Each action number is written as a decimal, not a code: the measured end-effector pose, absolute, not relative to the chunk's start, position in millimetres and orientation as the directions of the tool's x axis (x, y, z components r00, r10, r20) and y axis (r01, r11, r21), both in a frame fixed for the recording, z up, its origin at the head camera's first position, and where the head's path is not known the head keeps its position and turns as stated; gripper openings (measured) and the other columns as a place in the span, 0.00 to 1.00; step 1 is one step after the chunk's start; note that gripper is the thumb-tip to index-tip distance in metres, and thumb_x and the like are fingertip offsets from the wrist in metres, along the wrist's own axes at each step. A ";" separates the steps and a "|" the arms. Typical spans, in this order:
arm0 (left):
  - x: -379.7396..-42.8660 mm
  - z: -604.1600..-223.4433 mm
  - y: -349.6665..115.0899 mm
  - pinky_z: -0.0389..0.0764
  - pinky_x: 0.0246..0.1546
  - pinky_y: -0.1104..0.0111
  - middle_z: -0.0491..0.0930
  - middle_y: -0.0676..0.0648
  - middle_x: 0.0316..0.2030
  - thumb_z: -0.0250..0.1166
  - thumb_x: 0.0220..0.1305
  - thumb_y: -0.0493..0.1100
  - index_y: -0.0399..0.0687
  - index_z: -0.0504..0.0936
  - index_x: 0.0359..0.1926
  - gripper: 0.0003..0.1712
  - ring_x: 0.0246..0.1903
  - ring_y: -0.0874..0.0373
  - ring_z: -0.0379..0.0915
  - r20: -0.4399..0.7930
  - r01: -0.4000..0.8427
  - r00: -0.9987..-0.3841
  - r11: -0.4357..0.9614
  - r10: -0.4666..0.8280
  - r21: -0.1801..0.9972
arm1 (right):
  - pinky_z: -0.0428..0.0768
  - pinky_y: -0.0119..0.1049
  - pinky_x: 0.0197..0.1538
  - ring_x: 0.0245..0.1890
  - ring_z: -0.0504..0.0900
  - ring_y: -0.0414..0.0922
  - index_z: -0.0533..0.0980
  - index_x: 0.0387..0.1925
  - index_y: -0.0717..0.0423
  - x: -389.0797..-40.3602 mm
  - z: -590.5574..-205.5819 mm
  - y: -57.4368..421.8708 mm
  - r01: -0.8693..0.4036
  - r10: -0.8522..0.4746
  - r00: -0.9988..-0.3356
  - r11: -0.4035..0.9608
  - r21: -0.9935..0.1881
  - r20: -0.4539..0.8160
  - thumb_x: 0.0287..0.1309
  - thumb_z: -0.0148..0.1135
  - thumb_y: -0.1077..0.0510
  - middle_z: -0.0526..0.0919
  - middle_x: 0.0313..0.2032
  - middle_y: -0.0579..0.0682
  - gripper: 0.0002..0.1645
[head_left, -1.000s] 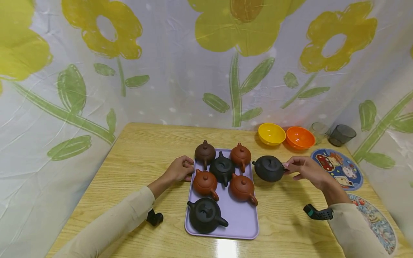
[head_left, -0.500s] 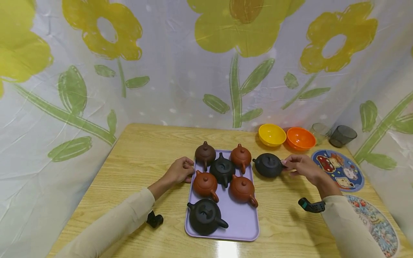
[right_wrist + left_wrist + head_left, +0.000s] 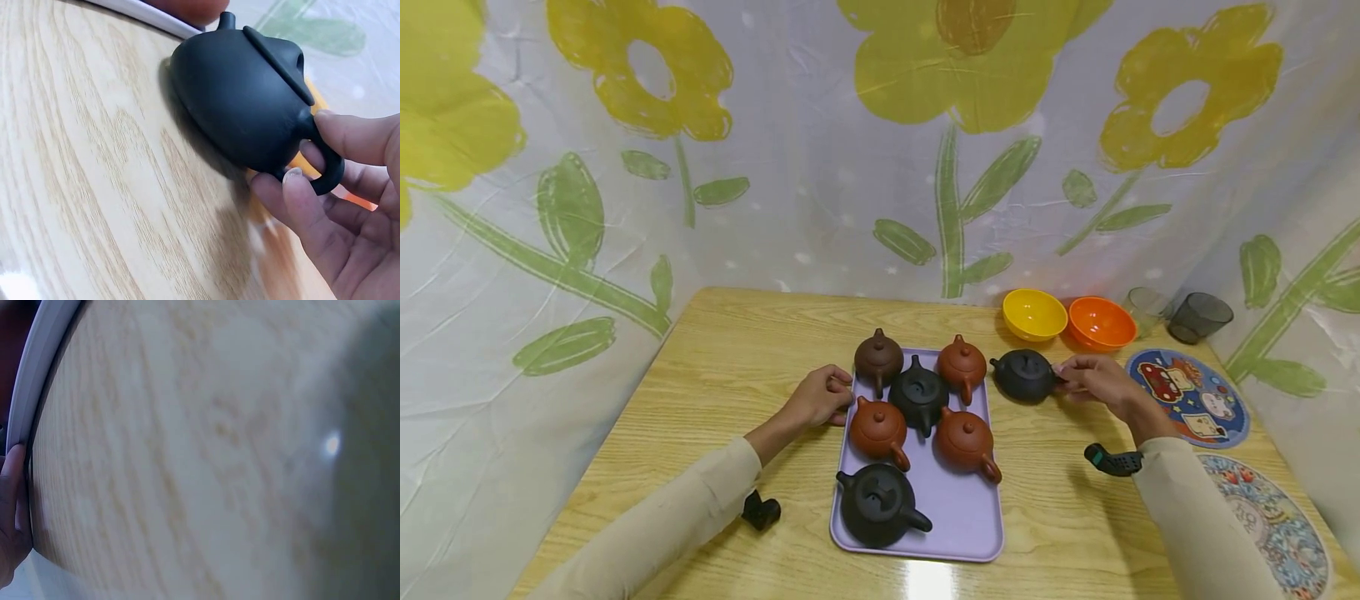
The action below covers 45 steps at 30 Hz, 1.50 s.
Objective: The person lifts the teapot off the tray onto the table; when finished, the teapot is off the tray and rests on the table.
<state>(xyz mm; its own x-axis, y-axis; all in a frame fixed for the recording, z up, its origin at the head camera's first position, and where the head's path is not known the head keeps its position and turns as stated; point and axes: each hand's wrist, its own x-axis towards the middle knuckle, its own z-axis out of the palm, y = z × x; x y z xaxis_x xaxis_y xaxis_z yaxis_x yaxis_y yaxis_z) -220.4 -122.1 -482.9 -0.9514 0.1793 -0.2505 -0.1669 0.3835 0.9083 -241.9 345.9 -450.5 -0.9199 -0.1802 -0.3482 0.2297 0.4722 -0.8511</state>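
My right hand (image 3: 1097,383) pinches the handle of a black teapot (image 3: 1024,375), just right of the tray's far corner. In the right wrist view, the thumb and fingers close round the handle of that black teapot (image 3: 244,94), its spout pointing toward the tray. My left hand (image 3: 820,396) holds the left rim of the lilac tray (image 3: 955,529); in the left wrist view, fingertips (image 3: 14,465) touch the rim. On the tray sit a dark brown teapot (image 3: 878,358), several reddish-brown teapots, one of them a front right teapot (image 3: 964,440), and two black teapots, including the front black teapot (image 3: 878,504).
A yellow bowl (image 3: 1034,314), an orange bowl (image 3: 1101,323), a clear glass (image 3: 1146,310) and a dark glass (image 3: 1199,317) stand at the back right. Two round patterned mats, a blue mat (image 3: 1232,429) and a floral mat (image 3: 1288,517), lie along the right edge. A flowered curtain hangs behind.
My right hand has moved the black teapot slightly away from me, toward the bowls, and lower toward the table. The left hand stays at the tray's rim.
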 end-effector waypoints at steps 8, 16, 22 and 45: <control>-220.9 -483.0 -121.0 0.89 0.27 0.64 0.82 0.38 0.39 0.61 0.65 0.30 0.34 0.74 0.53 0.16 0.30 0.57 0.79 -0.248 -0.163 -0.953 0.394 0.176 0.905 | 0.88 0.31 0.45 0.40 0.86 0.36 0.77 0.47 0.62 -247.6 -452.1 347.8 0.268 -0.165 -0.920 0.400 -0.877 -0.356 0.72 0.58 0.50 0.84 0.37 0.39 0.18; -221.0 -485.9 -121.3 0.88 0.26 0.64 0.82 0.38 0.38 0.61 0.65 0.30 0.33 0.73 0.53 0.16 0.29 0.57 0.80 -0.248 -0.164 -0.950 0.374 0.188 0.913 | 0.88 0.31 0.45 0.39 0.87 0.37 0.75 0.54 0.64 -246.7 -450.7 345.3 0.256 -0.153 -0.929 0.388 -0.885 -0.336 0.74 0.55 0.52 0.84 0.37 0.37 0.20; -220.7 -486.6 -121.7 0.88 0.26 0.63 0.82 0.37 0.38 0.60 0.65 0.29 0.32 0.73 0.52 0.15 0.29 0.57 0.80 -0.239 -0.155 -0.952 0.370 0.192 0.916 | 0.88 0.36 0.49 0.42 0.87 0.41 0.70 0.61 0.67 -244.9 -450.8 343.6 0.245 -0.122 -0.938 0.432 -0.868 -0.326 0.74 0.54 0.47 0.85 0.40 0.39 0.28; -221.1 -486.3 -122.6 0.89 0.27 0.64 0.82 0.37 0.38 0.61 0.64 0.29 0.32 0.73 0.52 0.15 0.29 0.57 0.80 -0.234 -0.149 -0.954 0.380 0.187 0.913 | 0.87 0.38 0.46 0.41 0.85 0.37 0.67 0.65 0.64 -195.9 -436.2 347.7 0.174 -0.071 -0.967 0.516 -0.839 -0.244 0.71 0.54 0.37 0.76 0.60 0.63 0.39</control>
